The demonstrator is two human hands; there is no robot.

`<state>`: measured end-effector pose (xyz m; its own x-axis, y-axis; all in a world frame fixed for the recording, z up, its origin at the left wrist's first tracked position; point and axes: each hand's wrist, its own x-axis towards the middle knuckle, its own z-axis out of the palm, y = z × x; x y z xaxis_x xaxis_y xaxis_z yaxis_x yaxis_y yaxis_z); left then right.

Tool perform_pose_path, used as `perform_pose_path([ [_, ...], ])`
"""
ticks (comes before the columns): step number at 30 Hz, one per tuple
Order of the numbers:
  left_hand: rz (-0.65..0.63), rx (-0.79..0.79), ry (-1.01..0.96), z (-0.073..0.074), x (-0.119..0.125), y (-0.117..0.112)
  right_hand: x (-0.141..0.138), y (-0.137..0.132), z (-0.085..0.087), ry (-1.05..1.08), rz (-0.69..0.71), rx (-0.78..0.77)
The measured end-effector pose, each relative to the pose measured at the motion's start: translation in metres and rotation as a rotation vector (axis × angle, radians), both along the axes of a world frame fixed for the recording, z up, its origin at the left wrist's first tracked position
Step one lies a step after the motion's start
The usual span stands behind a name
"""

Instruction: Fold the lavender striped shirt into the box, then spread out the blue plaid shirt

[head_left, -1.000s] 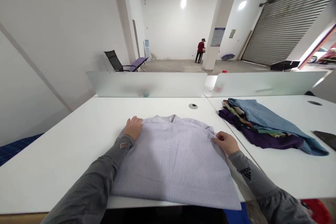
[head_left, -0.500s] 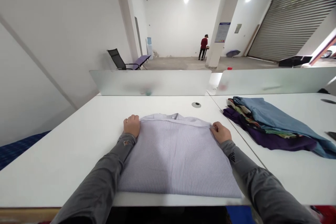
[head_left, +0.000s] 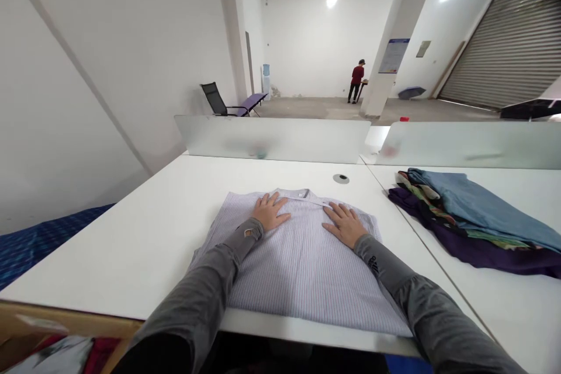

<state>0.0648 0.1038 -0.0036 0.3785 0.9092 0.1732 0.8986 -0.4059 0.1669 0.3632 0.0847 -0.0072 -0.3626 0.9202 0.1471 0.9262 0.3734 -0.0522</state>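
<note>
A pale striped shirt [head_left: 302, 269] lies spread flat on the white table [head_left: 144, 245], its collar at the far side and its lower edge near the table's front. My left hand [head_left: 269, 211] rests on the shirt's upper left part, palm down, fingers spread. On the upper right part lies my right hand [head_left: 345, 223], also flat with fingers apart. Neither hand grips the cloth. Grey sleeves cover both forearms, and they hide parts of the shirt's sides.
Folded clothes, blue denim [head_left: 482, 198] over a purple garment [head_left: 464, 245], lie to the right across the table seam. Frosted dividers [head_left: 272, 137] line the back edge. A cardboard box [head_left: 70, 315] with clothes stands low at left. A person in red [head_left: 357, 76] stands far off.
Both hands have let go of the shirt's upper corners and moved inward onto the cloth, fingers now spread. The shirt's shoulders have opened outward. The camera view has turned slightly left.
</note>
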Motion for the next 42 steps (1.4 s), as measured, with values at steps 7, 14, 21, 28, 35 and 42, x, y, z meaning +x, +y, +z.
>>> perform_pose_path([
  [7,0.112,0.060,0.056,-0.005,0.004,0.002,0.003,0.001,0.001,0.019,-0.048,0.100],
  [14,0.000,0.116,0.122,-0.014,0.017,-0.008,-0.049,-0.002,0.015,0.041,0.192,0.053],
  [21,0.206,0.150,0.111,-0.019,0.015,-0.003,-0.073,0.022,0.005,0.221,-0.081,-0.041],
  [28,0.064,0.161,0.094,-0.027,0.003,-0.077,-0.010,-0.002,0.016,0.185,-0.543,-0.007],
  [35,-0.105,0.141,0.066,-0.011,-0.002,-0.127,0.066,-0.021,0.032,0.091,-0.514,-0.062],
  [42,-0.574,0.405,0.016,0.017,0.076,-0.217,0.119,-0.008,0.048,0.008,-0.427,-0.307],
])
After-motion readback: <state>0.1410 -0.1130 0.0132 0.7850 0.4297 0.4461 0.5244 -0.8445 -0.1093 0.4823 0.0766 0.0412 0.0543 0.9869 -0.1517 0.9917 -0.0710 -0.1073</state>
